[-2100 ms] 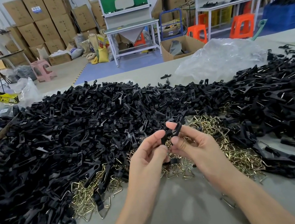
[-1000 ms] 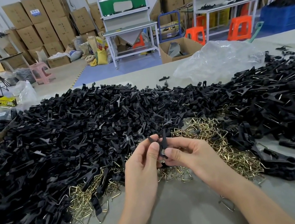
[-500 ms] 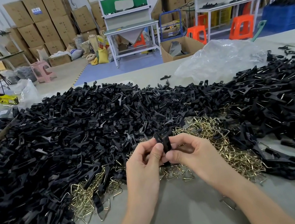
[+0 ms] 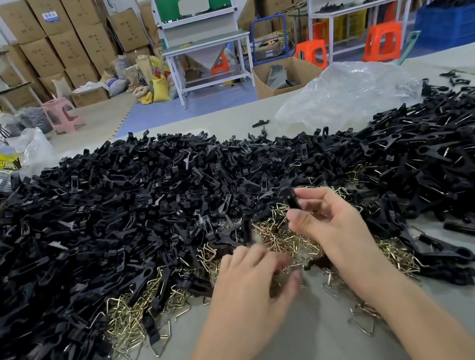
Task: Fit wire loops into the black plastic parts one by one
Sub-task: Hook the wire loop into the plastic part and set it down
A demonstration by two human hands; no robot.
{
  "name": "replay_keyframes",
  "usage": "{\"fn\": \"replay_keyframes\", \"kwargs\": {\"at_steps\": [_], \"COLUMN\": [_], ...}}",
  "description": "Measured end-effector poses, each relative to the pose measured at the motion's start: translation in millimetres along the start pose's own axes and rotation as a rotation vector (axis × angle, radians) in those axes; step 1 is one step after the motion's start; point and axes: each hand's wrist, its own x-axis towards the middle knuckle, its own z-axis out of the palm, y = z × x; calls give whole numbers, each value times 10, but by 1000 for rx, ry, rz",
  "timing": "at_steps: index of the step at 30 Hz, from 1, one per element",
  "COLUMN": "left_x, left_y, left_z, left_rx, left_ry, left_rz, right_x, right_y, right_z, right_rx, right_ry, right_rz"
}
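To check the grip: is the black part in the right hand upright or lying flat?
Roughly upright: the right hand pinches the black part at its lower end, top pointing up.

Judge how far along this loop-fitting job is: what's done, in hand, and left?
Done: the right heap, showing metal glints, looks fitted. In hand: right hand pinches one black plastic part; left hand reaches into wire loops. Left: the big left pile.

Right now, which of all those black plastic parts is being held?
The black part pinched by the right hand, raised above the wire loops; the rest lie heaped on the table.
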Motion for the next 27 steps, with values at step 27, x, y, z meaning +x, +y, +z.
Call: {"fn": "replay_keyframes", "kwargs": {"at_steps": [27], "left_x": [106], "left_y": [-16], "left_z": [-149], "left_rx": [-796], "left_ry": [436], "left_rz": [-597], "right_x": [-46], "right_y": [69], "right_z": [56], "right_rx": [-375], "right_ry": [-60], "right_rz": [-215]}}
